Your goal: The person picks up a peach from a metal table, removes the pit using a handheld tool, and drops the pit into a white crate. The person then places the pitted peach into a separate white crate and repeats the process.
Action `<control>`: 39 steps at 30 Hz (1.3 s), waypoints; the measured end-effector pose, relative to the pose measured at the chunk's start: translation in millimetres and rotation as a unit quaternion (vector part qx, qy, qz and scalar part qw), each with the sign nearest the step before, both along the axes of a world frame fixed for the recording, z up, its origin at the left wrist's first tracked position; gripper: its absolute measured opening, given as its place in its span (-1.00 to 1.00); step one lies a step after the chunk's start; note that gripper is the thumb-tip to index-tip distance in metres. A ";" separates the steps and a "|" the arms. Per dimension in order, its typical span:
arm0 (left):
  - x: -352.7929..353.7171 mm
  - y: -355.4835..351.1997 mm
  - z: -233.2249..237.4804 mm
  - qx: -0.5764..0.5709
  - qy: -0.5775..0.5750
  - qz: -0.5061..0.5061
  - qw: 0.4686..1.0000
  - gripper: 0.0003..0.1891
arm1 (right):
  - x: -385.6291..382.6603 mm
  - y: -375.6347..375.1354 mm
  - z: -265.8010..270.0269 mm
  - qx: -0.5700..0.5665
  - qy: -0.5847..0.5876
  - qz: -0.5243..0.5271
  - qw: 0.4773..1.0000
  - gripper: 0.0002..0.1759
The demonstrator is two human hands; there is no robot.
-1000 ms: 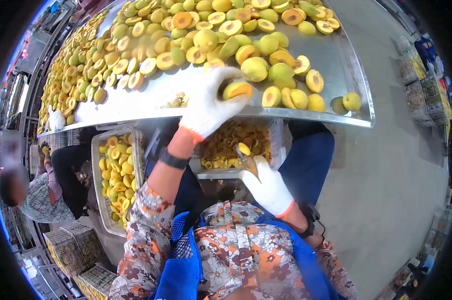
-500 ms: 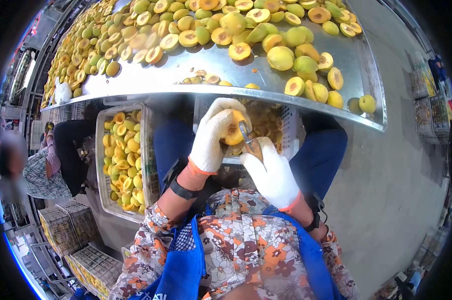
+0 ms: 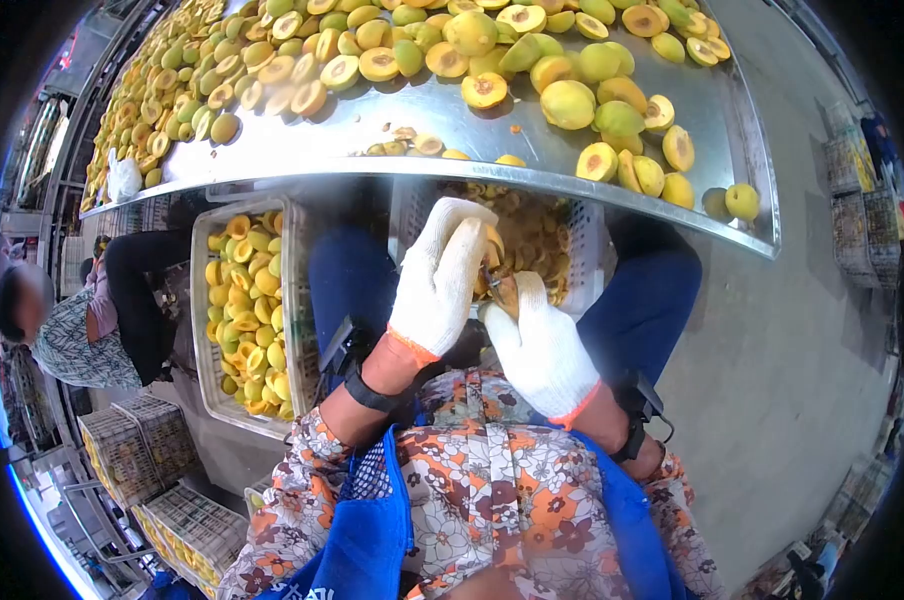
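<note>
My left hand (image 3: 440,278), in a white knit glove with an orange cuff, is closed around a yellow peach half (image 3: 494,246). Only a sliver of the fruit shows past the fingers. In my right hand (image 3: 544,355), gloved the same way, is a pitting tool with a wooden handle (image 3: 508,294). Its metal tip meets the fruit and is mostly hidden. Both hands are above a light plastic crate (image 3: 584,262) between my knees, which holds brownish-yellow scraps.
A metal table (image 3: 342,125) with a raised rim carries many peach halves (image 3: 484,90). On the left stands a crate (image 3: 204,372) of yellow halves. Farther left sits another person (image 3: 92,335), near stacked crates (image 3: 137,445).
My left hand has turned the peach half, so its cut face no longer points at me. The tool's curved metal tip, visible before, is now largely hidden at the fruit.
</note>
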State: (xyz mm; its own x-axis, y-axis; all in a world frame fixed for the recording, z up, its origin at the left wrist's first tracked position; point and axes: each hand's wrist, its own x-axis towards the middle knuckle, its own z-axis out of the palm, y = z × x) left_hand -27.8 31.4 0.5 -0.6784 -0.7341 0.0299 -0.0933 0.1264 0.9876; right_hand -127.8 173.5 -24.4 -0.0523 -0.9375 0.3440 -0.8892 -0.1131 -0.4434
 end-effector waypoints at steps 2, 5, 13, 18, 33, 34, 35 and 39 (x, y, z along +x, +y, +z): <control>-0.1 -1.8 0.8 -0.011 -0.013 -0.013 1.000 -0.72 | -1.5 0.8 3.5 0.005 -0.004 0.008 1.000 -0.69; -1.0 -8.1 6.1 -0.040 -0.039 -0.044 0.997 -0.73 | 1.2 1.2 12.4 0.064 -0.115 -0.020 0.991 -0.68; -11.1 -2.1 7.7 -0.011 -0.064 -0.001 0.998 -0.68 | -2.9 1.5 -2.3 0.013 -0.119 -0.025 0.992 -0.69; -15.4 -4.4 -12.5 0.036 0.020 -0.024 0.999 -0.69 | -10.6 2.2 -4.1 0.019 -0.110 0.005 0.994 -0.69; -12.0 15.4 5.1 -0.061 0.049 0.030 0.996 -0.79 | -7.0 6.2 2.0 -0.040 0.055 -0.006 0.998 -0.59; -12.4 17.0 9.2 -0.079 0.024 0.028 0.996 -0.75 | -6.4 7.1 4.8 -0.029 0.051 -0.007 0.998 -0.59; -11.6 17.7 11.2 -0.097 -0.001 0.025 0.995 -0.70 | -5.0 7.7 6.0 -0.019 0.047 -0.008 0.999 -0.60; -10.7 -2.3 6.0 -0.176 -0.027 -0.043 0.983 -0.71 | -2.6 9.5 0.3 -0.025 0.023 -0.024 0.999 -0.67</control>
State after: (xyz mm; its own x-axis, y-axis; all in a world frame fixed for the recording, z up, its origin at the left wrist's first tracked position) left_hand -38.5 29.2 6.5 -0.7456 -0.6242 0.2334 -0.1184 0.4688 0.8753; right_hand -130.4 183.0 -24.1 -0.0804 -0.9157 0.3937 -0.9131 -0.0908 -0.3976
